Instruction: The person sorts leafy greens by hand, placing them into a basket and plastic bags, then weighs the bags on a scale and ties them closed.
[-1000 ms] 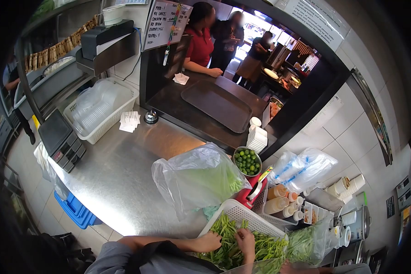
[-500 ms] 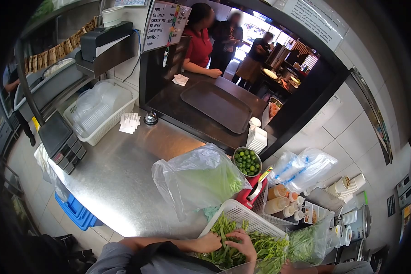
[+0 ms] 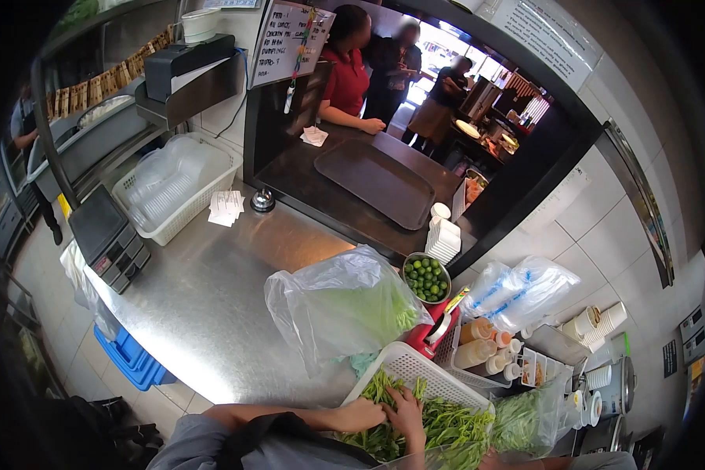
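A white perforated plastic basket at the bottom of the view holds a heap of leafy green vegetables with long stems. My left hand is closed over greens at the basket's left side, and its fingertips are partly hidden. Beside it, my right hand rests on the leaves with its fingers stretched out and its thumb near the left hand. Beyond the basket lies a clear plastic bag with more greens inside. Another bag of greens sits to the right of the basket.
A bowl of green limes, a red tape dispenser and sauce bottles stand behind the basket. A bell, paper slips and a container basket line the steel counter. People stand beyond the hatch with its tray.
My right hand has shifted slightly left and its fingers have straightened over the greens. My left hand stays nearly in place. The camera view has moved a little.
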A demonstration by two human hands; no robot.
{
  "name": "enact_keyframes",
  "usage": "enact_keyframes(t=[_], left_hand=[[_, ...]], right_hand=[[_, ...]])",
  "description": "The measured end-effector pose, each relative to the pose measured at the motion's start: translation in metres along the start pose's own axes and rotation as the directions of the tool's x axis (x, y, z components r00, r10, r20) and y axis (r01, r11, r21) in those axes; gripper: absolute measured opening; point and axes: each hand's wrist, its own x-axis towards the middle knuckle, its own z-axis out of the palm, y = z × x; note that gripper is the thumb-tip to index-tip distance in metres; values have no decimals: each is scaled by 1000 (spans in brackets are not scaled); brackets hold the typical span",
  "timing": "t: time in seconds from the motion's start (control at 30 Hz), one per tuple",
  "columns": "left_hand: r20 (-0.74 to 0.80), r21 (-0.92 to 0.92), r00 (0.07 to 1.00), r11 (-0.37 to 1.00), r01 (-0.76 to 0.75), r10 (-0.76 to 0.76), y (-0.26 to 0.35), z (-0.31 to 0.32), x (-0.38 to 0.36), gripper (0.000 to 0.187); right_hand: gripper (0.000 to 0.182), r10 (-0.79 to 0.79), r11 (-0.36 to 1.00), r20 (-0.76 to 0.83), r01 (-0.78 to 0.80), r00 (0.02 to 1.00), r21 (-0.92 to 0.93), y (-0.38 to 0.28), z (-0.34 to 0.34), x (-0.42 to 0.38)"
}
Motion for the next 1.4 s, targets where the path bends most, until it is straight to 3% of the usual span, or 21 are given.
enact_keyframes(t=[0.13, 0.2, 0.3, 0.33, 0.4, 0.43, 0.53, 0.6, 0.7, 0.8, 0.9, 0.93, 1.03, 1.13, 1.23, 1.4], left_hand=[[-320, -57, 947, 998, 17, -35, -1, -4, 4, 27], [-354, -41, 933, 998, 57, -67, 0, -5, 7, 28], [-316, -123, 941, 989, 83, -118, 3, -15, 10, 34], [-288, -165, 948, 982, 91, -136, 3, -20, 9, 37], [-404, 25, 914, 998, 54, -40, 2, -20, 5, 48], [-452, 122, 892, 992, 43, 17, 1, -19, 4, 53], [-181, 312, 982, 945, 101, -46, 1, 6, 1, 63], [-161, 317, 985, 942, 111, -62, -1, 17, 3, 64], [-127, 369, 989, 921, 122, -80, 0, 25, 3, 62], [-49, 403, 992, 906, 126, -116, 1, 25, 2, 57], [-99, 399, 989, 907, 137, -106, 2, 25, 1, 52], [-141, 398, 986, 906, 142, -92, 2, 25, 1, 51], [-203, 433, 977, 890, 145, -60, 2, 21, -2, 42], [-95, 392, 994, 916, 88, -55, 4, 12, -3, 31], [-72, 371, 994, 923, 104, -83, 5, 12, -3, 26], [-91, 392, 994, 915, 98, -67, 5, 15, -3, 28]], right_hand=[[51, 188, 955, -54, -169, 981, 243, 0, -3, 4], [50, 300, 902, -36, -271, 953, 335, 0, -5, 7], [52, 188, 973, -276, -141, 943, 184, 6, 15, 6], [54, 140, 987, -218, -117, 966, 112, 10, 24, 5], [57, 48, 998, -94, -50, 994, -27, 8, 32, 6], [57, 47, 999, -71, -48, 996, -10, 4, 29, 8], [56, 54, 998, -8, -54, 998, 34, -3, 17, 7], [52, 63, 995, 17, -64, 998, 72, 1, 15, 8], [48, 17, 1000, -56, -19, 998, -25, -1, 12, 8], [51, -15, 962, -14, 18, 1000, 274, 10, 5, 13], [52, 75, 774, 60, -96, 995, 626, 12, -2, 13], [50, 99, 768, 29, -95, 995, 634, 4, -6, 12], [50, 27, 890, -120, 30, 992, 455, 8, 1, 14], [53, -94, 926, -320, 200, 943, 319, 22, 6, 21], [56, 13, 965, -376, 86, 927, 247, 28, 6, 21], [58, 12, 996, -327, 16, 945, 83, 8, 4, 16]])
